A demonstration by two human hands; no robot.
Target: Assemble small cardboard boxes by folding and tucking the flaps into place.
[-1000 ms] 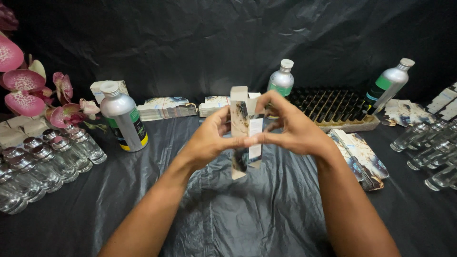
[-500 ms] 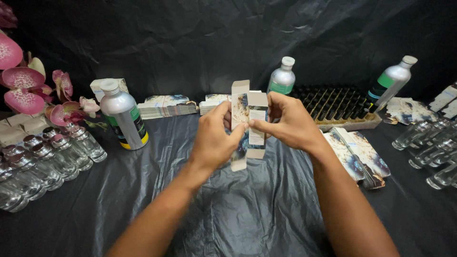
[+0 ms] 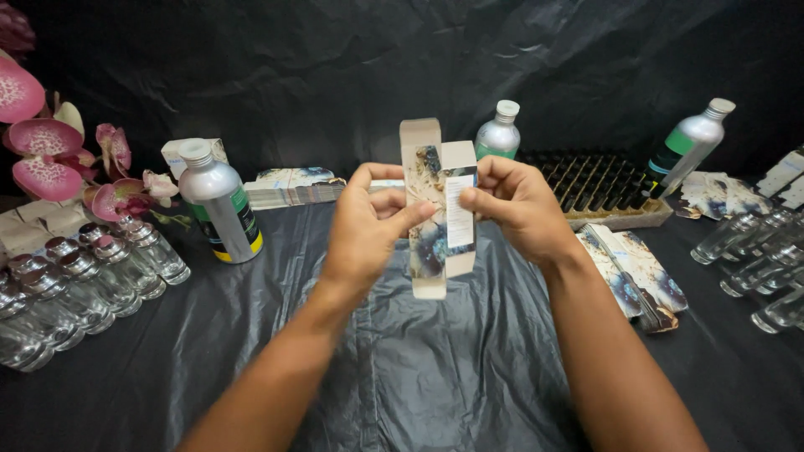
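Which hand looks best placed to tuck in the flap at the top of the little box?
Probably the right hand. Its fingertips pinch the upper part of the carton, just below the open top flaps. The left hand grips the middle from the side, steadying it.

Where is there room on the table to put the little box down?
The black sheet is bare in the middle, below the box and between the forearms. Another bare strip lies between the silver bottle and the left hand. The left edge is packed with glass vials; the right has more vials and flat cartons.
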